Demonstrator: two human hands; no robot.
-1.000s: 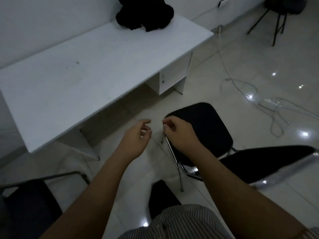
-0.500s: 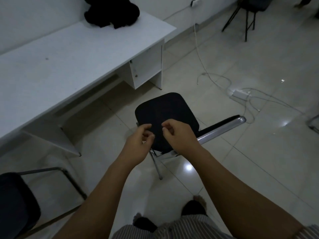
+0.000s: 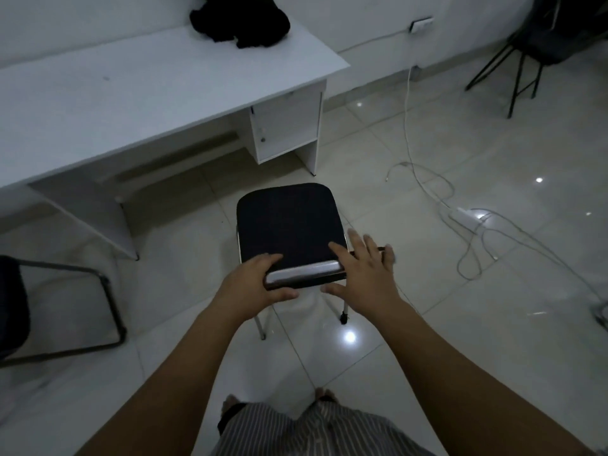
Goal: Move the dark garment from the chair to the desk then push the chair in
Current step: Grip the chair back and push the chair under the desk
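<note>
I see both forearms extended forward; left hand (image 3: 253, 284) curled in a clasping grip, right hand (image 3: 363, 274) flat, fingers (image 3: 355, 238) splayed.

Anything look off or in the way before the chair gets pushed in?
Loose white cables and a power strip trail across the floor right of the chair, apart from its legs. The dark garment lies bunched on the desk.

Open tiled floor (image 3: 210, 199) is seen between the chair (image 3: 286, 225) and the worktop (image 3: 131, 103); nothing lies on it. The kneehole under the worktop is bounded on the right by a drawer pedestal (image 3: 286, 130) and on the left by a slanted support panel (image 3: 88, 209). A second chair frame (image 3: 82, 291) stands to the left. Loose cables and a power strip (image 3: 464, 218) lie on the floor to the right. A dark garment (image 3: 240, 24) occupies the worktop's far right corner; the rest of the surface is bare.
</note>
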